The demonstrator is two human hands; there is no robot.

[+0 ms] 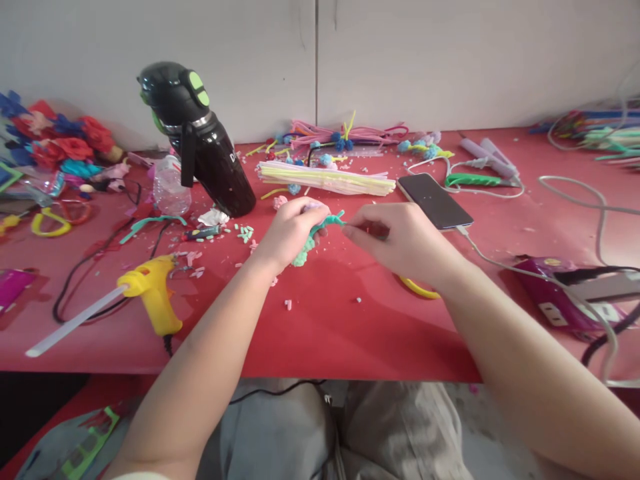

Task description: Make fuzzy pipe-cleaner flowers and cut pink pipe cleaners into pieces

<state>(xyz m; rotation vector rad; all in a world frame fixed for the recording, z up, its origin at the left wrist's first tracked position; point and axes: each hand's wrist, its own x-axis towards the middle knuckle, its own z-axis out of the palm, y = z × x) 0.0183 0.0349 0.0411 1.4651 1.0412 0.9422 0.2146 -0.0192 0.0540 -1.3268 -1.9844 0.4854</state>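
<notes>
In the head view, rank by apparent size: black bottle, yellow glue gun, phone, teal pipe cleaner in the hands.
1. Black bottle, largest.
2. and 3. Yellow glue gun and phone: alike, and the gun lies nearer the camera, so unranked.
4. Teal pipe cleaner, smallest, partly hidden by the left hand.

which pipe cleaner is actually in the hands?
The teal one, pinched between the left hand and right hand above the table. The pale bundle and pink ones lie untouched behind.

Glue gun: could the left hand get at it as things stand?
Probably yes: the glue gun lies in the open on the left, nothing between, but the left hand is holding the green pipe cleaner.
</notes>
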